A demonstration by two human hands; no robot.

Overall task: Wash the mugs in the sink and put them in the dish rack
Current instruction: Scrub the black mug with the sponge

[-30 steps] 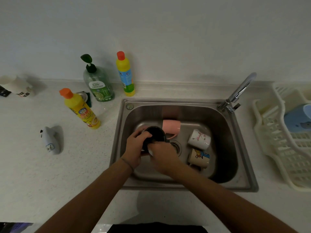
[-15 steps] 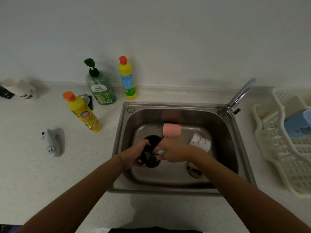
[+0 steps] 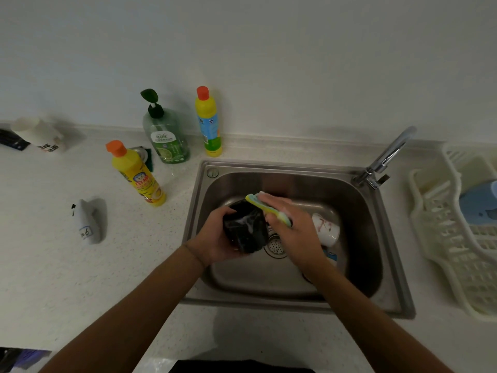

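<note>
A pale speckled counter fills the lower frame under a white wall. In the centre and right sits the steel sink, its tap rising at the upper right corner. At the right edge of the frame lies a cream dish rack with a blue mug lying in it.

Over the middle of the sink, above the drain, the left hand grips a black mug, fingers wrapped round its soapy side. The right hand presses a yellow and green sponge against the mug's upper right edge, fingers curled over the sponge. Just right of that hand a white mug with red marks lies on its side on the sink floor.

Upper left of the sink stand a green soap dispenser and two yellow bottles with orange caps, one by the wall, one nearer. Further left lies a small white object with a label.
</note>
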